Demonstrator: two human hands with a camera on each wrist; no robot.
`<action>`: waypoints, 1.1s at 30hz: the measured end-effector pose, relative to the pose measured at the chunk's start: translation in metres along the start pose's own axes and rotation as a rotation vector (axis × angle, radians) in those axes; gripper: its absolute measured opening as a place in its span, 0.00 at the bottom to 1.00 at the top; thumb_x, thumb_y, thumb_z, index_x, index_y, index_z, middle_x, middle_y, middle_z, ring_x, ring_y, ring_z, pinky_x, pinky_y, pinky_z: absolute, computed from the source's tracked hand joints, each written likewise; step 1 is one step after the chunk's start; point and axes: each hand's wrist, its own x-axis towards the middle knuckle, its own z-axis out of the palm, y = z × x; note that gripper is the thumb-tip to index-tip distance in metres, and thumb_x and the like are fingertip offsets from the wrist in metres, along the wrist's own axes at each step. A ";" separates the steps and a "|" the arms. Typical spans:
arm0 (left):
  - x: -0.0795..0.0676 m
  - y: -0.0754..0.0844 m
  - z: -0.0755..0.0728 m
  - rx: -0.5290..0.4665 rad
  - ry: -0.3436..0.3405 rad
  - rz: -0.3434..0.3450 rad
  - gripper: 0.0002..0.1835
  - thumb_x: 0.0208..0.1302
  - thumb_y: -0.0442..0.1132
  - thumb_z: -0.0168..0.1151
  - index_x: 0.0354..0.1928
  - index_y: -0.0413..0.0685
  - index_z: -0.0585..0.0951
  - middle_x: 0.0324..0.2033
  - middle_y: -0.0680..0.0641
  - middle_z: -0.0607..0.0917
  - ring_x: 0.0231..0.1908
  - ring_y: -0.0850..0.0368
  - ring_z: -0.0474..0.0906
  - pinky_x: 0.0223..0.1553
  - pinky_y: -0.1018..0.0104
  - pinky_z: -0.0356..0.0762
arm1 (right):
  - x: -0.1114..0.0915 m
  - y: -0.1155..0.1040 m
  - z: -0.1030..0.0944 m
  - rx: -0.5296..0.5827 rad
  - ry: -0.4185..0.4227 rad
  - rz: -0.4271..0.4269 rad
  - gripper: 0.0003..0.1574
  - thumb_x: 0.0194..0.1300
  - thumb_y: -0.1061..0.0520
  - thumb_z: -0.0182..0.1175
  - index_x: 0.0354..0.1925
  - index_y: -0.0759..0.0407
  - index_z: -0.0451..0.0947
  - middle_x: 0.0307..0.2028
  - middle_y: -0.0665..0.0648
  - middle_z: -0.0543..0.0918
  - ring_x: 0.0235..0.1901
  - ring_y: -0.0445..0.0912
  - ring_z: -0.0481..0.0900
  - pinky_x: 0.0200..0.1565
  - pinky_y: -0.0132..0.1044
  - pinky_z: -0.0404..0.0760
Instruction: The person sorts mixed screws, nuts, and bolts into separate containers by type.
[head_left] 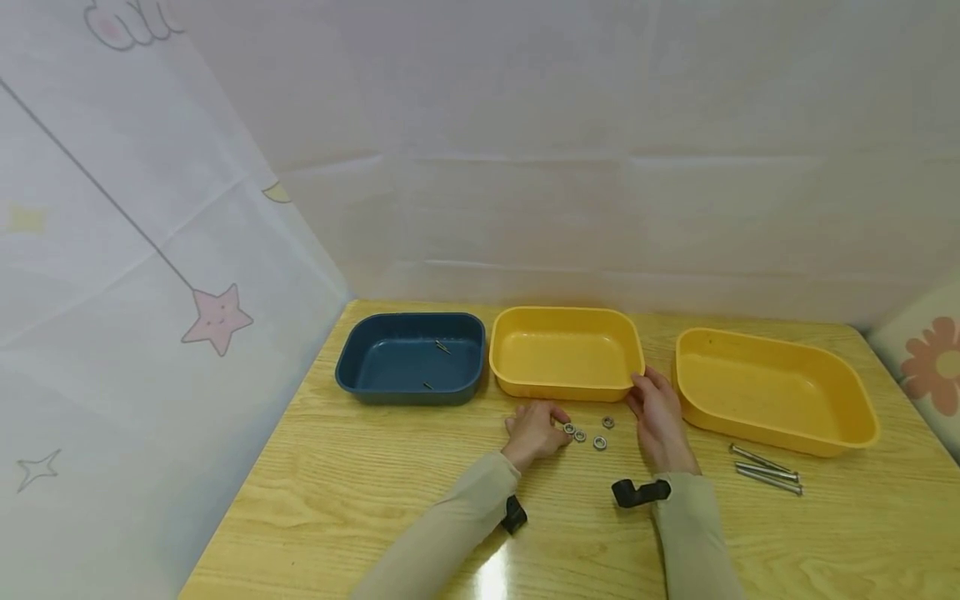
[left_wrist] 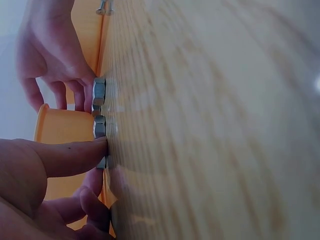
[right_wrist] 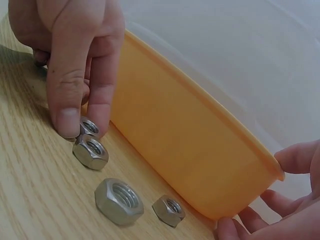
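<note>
While the left hand (head_left: 536,431) pinched a nut (head_left: 569,428), the middle yellow tray (head_left: 555,390) lay just beyond, gripped by the right hand (head_left: 663,423).

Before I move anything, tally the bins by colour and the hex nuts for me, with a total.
Blue bin: 1
Yellow bins: 2
Hex nuts: 4
Total: 7
</note>
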 end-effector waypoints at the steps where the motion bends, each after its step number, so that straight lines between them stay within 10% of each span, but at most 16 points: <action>1: 0.000 0.000 0.000 -0.002 -0.002 0.004 0.08 0.49 0.40 0.73 0.33 0.54 0.86 0.26 0.54 0.74 0.35 0.55 0.66 0.38 0.58 0.54 | 0.000 0.000 0.000 -0.002 0.000 0.000 0.36 0.77 0.54 0.41 0.76 0.59 0.43 0.69 0.56 0.56 0.65 0.44 0.61 0.71 0.38 0.58; 33: -0.003 -0.007 -0.010 -0.031 -0.061 0.081 0.07 0.52 0.40 0.71 0.34 0.50 0.85 0.27 0.55 0.76 0.35 0.57 0.66 0.40 0.59 0.58 | -0.008 -0.009 -0.006 -0.075 -0.035 0.082 0.40 0.74 0.52 0.48 0.75 0.60 0.45 0.49 0.47 0.72 0.49 0.37 0.73 0.64 0.39 0.68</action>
